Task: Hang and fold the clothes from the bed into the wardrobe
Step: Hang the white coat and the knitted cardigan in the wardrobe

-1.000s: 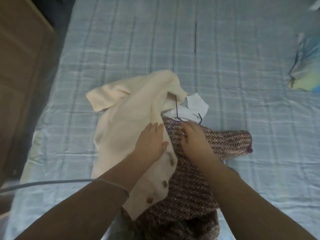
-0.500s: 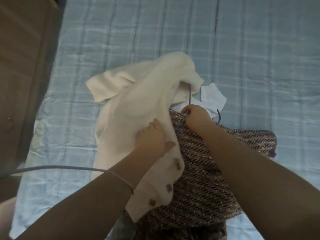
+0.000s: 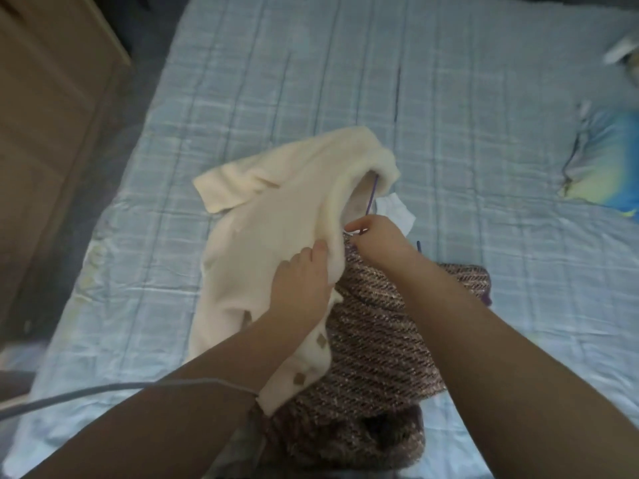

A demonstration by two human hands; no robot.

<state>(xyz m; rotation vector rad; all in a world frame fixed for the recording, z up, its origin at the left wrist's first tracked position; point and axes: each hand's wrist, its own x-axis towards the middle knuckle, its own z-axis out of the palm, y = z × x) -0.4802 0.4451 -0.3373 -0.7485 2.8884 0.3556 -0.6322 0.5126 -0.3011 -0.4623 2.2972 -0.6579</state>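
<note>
Two garments lie unhung on the bed (image 3: pixel 466 160), my left hand (image 3: pixel 300 286) gripping the cream cardigan (image 3: pixel 262 219), right hand (image 3: pixel 380 240) pinching the tweed jacket (image 3: pixel 380 344).

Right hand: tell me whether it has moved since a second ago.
Yes. The right hand slid up the tweed garment toward the white cloth, fingers now curled.

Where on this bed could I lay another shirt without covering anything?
Bare sheet lies beyond the cream cardigan toward the bed's far edge, and on the right between the tweed garment and the pillow. The near middle is crowded: both garments, purple hanger, left hand, right hand.
</note>
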